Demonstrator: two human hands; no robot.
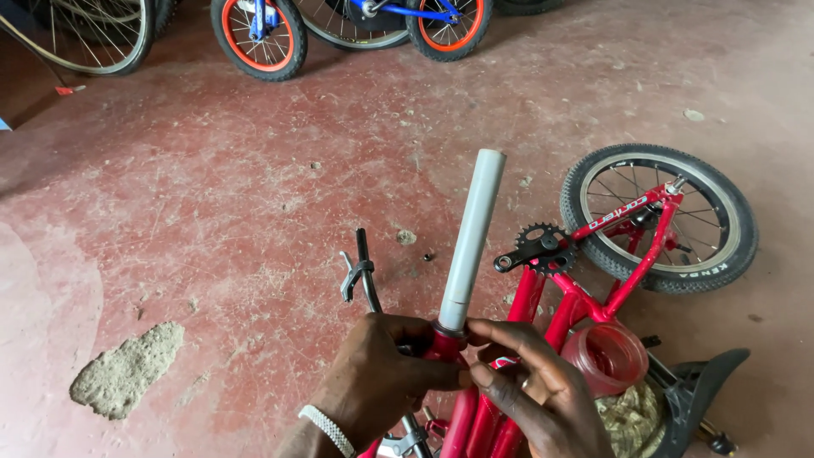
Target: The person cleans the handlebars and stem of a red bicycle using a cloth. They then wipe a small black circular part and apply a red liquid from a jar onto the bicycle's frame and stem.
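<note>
A small red bicycle frame (585, 305) lies on its side on the floor, its rear wheel (660, 217) and black chainring with crank (538, 248) to the right. A grey tube (471, 242) sticks up out of the frame's head end. My left hand (377, 373), with a white bracelet at the wrist, grips the red head tube just under the grey tube. My right hand (530, 386) pinches the dark ring at the tube's base with its fingertips. A black handlebar with a brake lever (360, 271) lies just left of the hands.
A red translucent jar (609, 356) and a black saddle (699, 386) lie at the lower right. A broken patch (127, 369) marks the red concrete floor at the left. Bicycle wheels (259, 38) of other bikes stand along the top edge.
</note>
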